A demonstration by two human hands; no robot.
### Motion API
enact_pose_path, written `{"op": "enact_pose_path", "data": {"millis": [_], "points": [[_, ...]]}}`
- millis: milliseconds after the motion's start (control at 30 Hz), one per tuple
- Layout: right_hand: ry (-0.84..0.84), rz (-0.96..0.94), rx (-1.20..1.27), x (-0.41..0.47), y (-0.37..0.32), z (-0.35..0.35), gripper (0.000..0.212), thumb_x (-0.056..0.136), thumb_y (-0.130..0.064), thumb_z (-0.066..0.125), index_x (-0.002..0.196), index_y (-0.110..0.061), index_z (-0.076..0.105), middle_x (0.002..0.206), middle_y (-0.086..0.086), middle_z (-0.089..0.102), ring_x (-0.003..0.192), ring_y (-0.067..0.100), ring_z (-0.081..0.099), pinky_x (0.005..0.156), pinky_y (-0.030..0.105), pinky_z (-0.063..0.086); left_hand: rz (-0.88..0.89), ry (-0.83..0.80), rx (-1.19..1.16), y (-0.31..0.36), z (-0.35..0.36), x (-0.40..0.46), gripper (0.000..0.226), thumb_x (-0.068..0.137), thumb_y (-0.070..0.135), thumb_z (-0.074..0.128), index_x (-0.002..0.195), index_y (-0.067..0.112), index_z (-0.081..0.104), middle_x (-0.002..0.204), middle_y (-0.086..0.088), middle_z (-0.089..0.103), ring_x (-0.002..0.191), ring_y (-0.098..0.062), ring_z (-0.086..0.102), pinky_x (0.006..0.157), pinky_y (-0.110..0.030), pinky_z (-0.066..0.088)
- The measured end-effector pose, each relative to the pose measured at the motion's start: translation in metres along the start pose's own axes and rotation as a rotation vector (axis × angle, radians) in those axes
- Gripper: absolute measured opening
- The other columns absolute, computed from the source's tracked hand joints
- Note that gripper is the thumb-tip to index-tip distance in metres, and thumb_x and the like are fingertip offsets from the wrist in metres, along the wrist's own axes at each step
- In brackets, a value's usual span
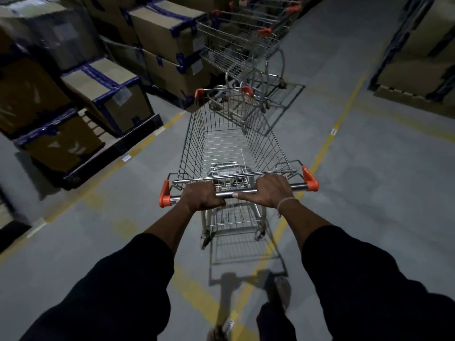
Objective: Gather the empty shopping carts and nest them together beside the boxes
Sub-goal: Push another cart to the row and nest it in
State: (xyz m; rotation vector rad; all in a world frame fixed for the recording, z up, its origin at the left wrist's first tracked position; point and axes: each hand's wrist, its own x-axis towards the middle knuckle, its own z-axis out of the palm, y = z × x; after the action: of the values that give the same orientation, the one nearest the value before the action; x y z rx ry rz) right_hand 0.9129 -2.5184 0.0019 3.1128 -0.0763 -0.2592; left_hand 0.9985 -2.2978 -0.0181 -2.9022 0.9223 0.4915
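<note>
At 6 o'clock, we clench our left hand [202, 196] and right hand [270, 190] on the empty wire shopping cart's [231, 143] steel handlebar [242, 192]; nested carts [248, 45] stand at 12.

- Grey concrete floor [369, 193], dimly lit, with worn yellow lane lines [327, 143] painted across it.
- Dark pallet [103, 166] at left, on the floor.
- Upper right, another stack on a pallet [403, 94].
</note>
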Motion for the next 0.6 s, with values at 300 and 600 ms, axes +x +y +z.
{"op": "enact_pose_path", "data": {"millis": [300, 600], "points": [[0.017, -0.041, -0.009, 0.106, 0.098, -0.019, 0.104, 0.058, -0.109, 0.003, 0.058, -0.019, 0.056, 0.059, -0.001, 0.053, 0.065, 0.022, 0.059, 0.071, 0.033, 0.047, -0.033, 0.037, 0.007, 0.027, -0.049, 0.133, 0.057, 0.085, 0.072, 0.057, 0.092, 0.019, 0.074, 0.087, -0.003, 0.072, 0.076, -0.02, 0.063, 0.076, -0.033, 0.055], [0.0, -0.111, -0.004, 0.209, 0.191, -0.031, 0.1, 0.069, -0.106, 0.02, 0.062, -0.017, 0.064, 0.064, 0.002, 0.06, 0.07, 0.024, 0.062, 0.075, 0.035, 0.049, -0.125, 0.112, 0.04, 0.055, -0.081, 0.245, 0.057, 0.08, 0.073, 0.059, 0.091, 0.02, 0.075, 0.086, -0.003, 0.072, 0.081, -0.023, 0.068, 0.069, -0.03, 0.048]]}}
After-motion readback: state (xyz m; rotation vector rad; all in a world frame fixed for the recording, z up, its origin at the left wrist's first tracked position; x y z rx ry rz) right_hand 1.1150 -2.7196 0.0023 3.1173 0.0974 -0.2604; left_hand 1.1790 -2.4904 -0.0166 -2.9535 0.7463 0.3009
